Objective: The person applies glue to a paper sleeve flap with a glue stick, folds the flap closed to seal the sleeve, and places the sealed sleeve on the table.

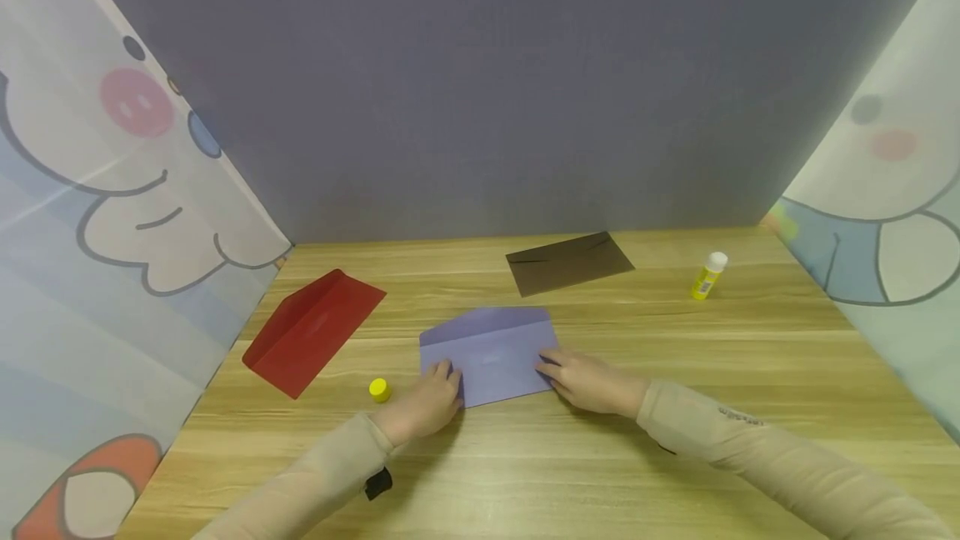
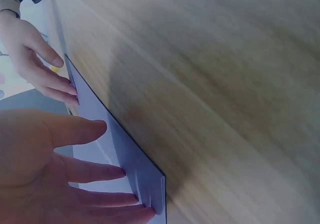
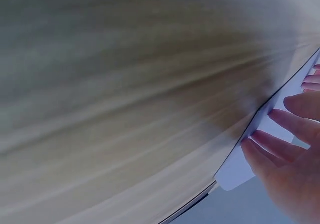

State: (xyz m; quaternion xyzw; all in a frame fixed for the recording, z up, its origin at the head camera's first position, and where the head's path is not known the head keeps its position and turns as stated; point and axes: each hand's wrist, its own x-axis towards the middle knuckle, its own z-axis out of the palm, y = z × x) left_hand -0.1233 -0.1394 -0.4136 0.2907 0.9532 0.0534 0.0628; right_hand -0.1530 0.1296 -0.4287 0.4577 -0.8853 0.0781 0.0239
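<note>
**Light fingertips on a lavender envelope (image 1: pixel 498 367)**

We see the fingers of the left hand (image 1: pixel 423 408) extended and spread, thumb apart, tips resting on the envelope near its left edge and clamped on nothing. The right hand (image 1: pixel 590 379) also has its fingers extended and spread, tips at the right edge. The envelope lies flat between them on the wooden table (image 1: pixel 540 473), its flap (image 1: pixel 487 323) unfolded on the far side.

With so light a hold, we think the paper could skid or turn if one hand pushed harder than the other, and a flap folded while skewed would crease off line. Just beside the left hand we find a yellow cap (image 1: pixel 379 391); a careless sweep could send it rolling. Farther out, a red envelope (image 1: pixel 315 336) lies at the left, a brown envelope (image 1: pixel 572 265) beyond, and a glue stick (image 1: pixel 707 279) at the right, which could dry out if its tip is bare; we cannot tell.
</note>
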